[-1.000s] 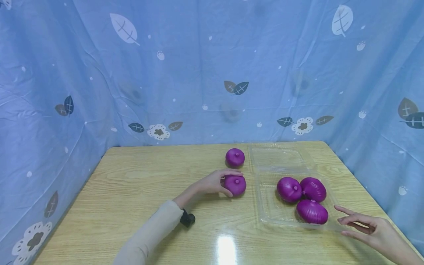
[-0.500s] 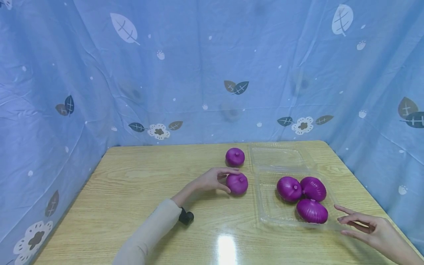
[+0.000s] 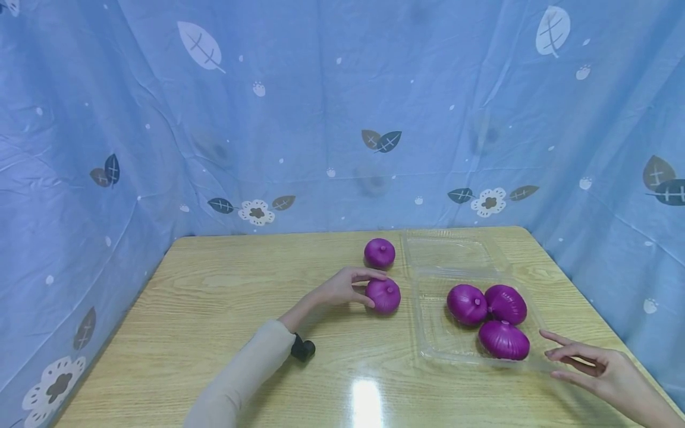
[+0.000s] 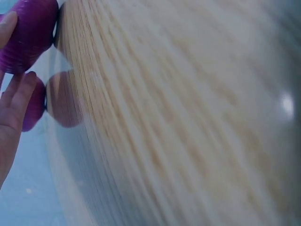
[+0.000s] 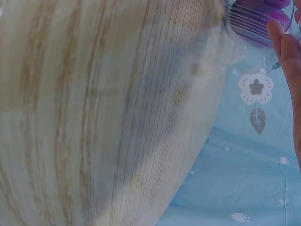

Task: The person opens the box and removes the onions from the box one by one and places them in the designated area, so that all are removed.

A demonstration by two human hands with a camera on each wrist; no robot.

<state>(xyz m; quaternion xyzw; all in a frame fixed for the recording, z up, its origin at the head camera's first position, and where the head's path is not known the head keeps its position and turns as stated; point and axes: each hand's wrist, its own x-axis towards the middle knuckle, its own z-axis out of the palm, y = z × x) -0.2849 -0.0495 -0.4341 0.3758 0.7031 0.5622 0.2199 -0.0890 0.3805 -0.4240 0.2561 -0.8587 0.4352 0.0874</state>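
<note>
In the head view, my left hand (image 3: 345,288) curls its thumb and fingers round the left side of a purple onion (image 3: 383,296) at mid-table. Its thumb lies on the near side and the fingers on the far side. In the left wrist view that onion (image 4: 33,33) stands close to the table surface. Behind it sits another purple onion (image 3: 379,254), apart from the hand. At the right, my right hand (image 3: 599,368) has loosely bent, spread fingers by the right edge of a clear plastic box (image 3: 439,353); whether they touch it is unclear. Three purple onions (image 3: 504,340) lie inside.
The box's clear lid (image 3: 446,252) lies folded back towards the rear of the wooden table (image 3: 225,297). Blue patterned curtains (image 3: 321,119) stand behind the table and at both sides. A black device (image 3: 303,349) shows at my left wrist.
The onion at my left hand has shifted slightly right and its stem now tips to the right. My left hand has moved a little away from me. The right hand stays put.
</note>
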